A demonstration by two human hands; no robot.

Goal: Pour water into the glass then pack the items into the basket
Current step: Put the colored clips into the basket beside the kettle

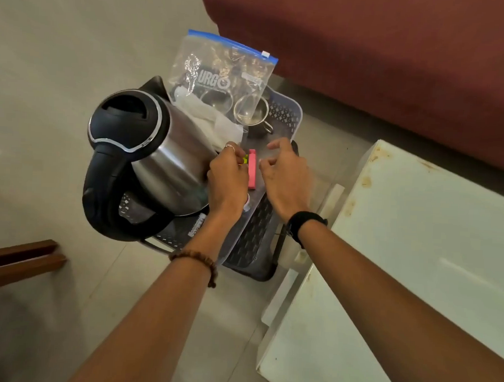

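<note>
A grey perforated basket (296,111) stands on the floor below me. Inside it, a steel kettle (170,157) with a black lid and handle leans to the left. Behind the kettle a clear zip bag (222,69) with a blue seal stands upright, with a steel cup (256,115) and a white tissue (213,121) near it. A pink clip (252,173) with a yellow-green end lies between my hands. My left hand (226,180) pinches that end beside the kettle. My right hand (286,178) hovers over the basket's right side, fingers apart and curled, holding nothing I can see.
A white, stained table (416,258) fills the right side, close to the basket. A maroon sofa (369,51) runs along the back. A brown wooden piece (16,260) juts in at the left over pale floor tiles.
</note>
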